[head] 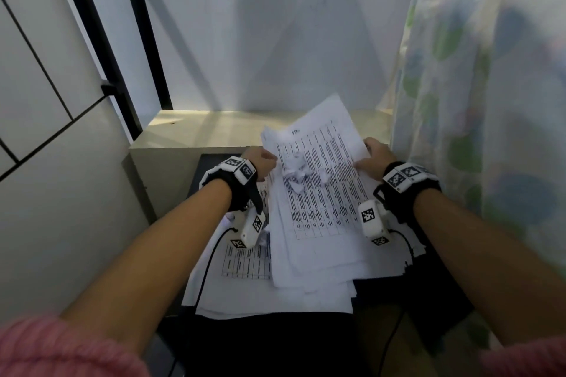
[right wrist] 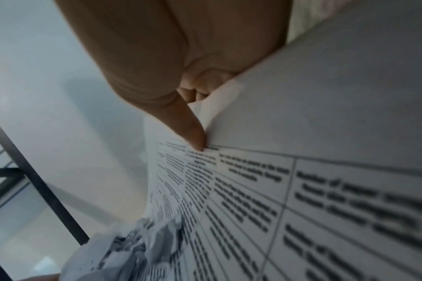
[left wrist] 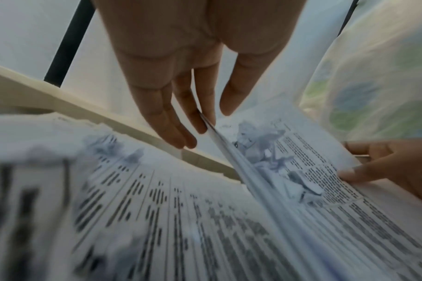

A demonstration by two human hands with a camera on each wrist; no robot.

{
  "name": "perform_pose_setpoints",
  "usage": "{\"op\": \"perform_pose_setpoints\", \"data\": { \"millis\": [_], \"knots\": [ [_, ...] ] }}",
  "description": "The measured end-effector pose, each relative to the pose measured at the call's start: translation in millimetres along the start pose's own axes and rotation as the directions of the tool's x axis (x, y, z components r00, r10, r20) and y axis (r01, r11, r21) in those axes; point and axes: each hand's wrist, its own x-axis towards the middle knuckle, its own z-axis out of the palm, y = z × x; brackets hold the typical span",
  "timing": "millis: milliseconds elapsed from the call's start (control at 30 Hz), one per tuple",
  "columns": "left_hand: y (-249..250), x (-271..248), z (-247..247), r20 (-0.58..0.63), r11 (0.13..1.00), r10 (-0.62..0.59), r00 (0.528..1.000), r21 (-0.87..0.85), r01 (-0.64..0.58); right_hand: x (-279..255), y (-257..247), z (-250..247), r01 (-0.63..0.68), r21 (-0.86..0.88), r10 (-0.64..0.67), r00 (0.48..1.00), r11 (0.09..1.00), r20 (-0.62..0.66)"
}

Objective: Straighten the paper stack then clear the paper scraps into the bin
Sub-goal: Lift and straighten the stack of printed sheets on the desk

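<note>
A bundle of printed sheets, the paper stack, is tilted with its far end raised. My left hand holds its left edge, which runs in between thumb and fingers. My right hand pinches the right edge, thumb on top and fingers curled beneath. Several crumpled white paper scraps lie on the top sheet between my hands, seen also in the left wrist view and the right wrist view. More loose sheets lie askew underneath, some with scraps on them.
The papers rest on a black surface in front of a beige cabinet. A flower-patterned curtain hangs close on the right. A black pole and a tiled wall stand on the left. Black cables trail from both wrists.
</note>
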Motion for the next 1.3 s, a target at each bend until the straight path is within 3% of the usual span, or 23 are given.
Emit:
{"op": "perform_pose_setpoints", "data": {
  "millis": [200, 367, 567, 667, 800, 867, 1067, 1167, 1300],
  "knots": [
    [26, -20, -35, -0.099, 0.971, 0.222, 0.97, -0.071, -0.229, -16, -25, -31, 0.118, 0.307, -0.063, 0.981, 0.944, -0.183],
    [55, -40, -59, -0.156, 0.93, 0.366, 0.917, 0.042, -0.364, -29, -43, -49, 0.185, 0.429, -0.077, 0.964, 0.884, -0.256],
    [80, -61, -71, -0.232, 0.888, 0.447, 0.864, 0.0, -0.459, -15, -38, -63, 0.206, 0.481, -0.084, 0.961, 0.852, -0.263],
    [76, -67, -70, -0.284, 0.865, 0.464, 0.839, -0.056, -0.498, -41, -55, -65, 0.195, 0.549, -0.055, 0.964, 0.813, -0.261],
    [60, -69, -55, -0.145, 0.868, 0.491, 0.859, 0.003, -0.496, -52, -52, -51, 0.138, 0.597, 0.002, 0.974, 0.79, -0.228],
    [58, -64, -50, -0.16, 0.868, 0.493, 0.855, 0.025, -0.496, -52, -55, -50, 0.128, 0.573, 0.014, 0.971, 0.81, -0.237],
    [80, -59, -67, -0.319, 0.78, 0.565, 0.761, -0.092, -0.619, -41, -66, -67, 0.259, 0.588, -0.04, 0.933, 0.766, -0.359],
    [73, -62, -63, -0.324, 0.784, 0.519, 0.791, -0.189, -0.592, -49, -68, -64, 0.249, 0.642, -0.048, 0.949, 0.725, -0.313],
    [56, -61, -44, -0.204, 0.865, 0.476, 0.855, -0.063, -0.497, -52, -64, -47, 0.18, 0.61, -0.008, 0.962, 0.772, -0.273]
  ]
}}
